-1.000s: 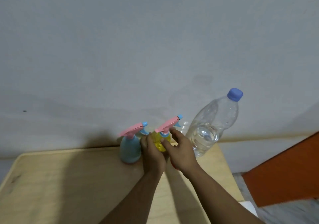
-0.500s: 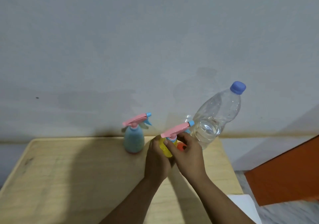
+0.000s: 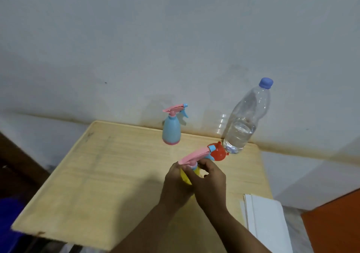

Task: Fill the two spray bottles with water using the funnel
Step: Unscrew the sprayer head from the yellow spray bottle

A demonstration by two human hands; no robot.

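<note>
Yellow sprayer (image 3: 186, 176): I see my left hand (image 3: 175, 186) and right hand (image 3: 211, 184) clamped on it, contents hidden.
Water bottle (image 3: 245, 120): right of centre, partly filled.

This looks like a plain room in a home. A small wooden desk (image 3: 109, 174) in the middle of the frame stands right against a bare, pale wall (image 3: 155, 38) that fills the whole top half. The wall has little marks and a dirty line where it meets the desk. At the lower right there is an orange board (image 3: 335, 225) and a stack of white sheets (image 3: 266, 219). Small toy-coloured things stand on the desk.
</note>
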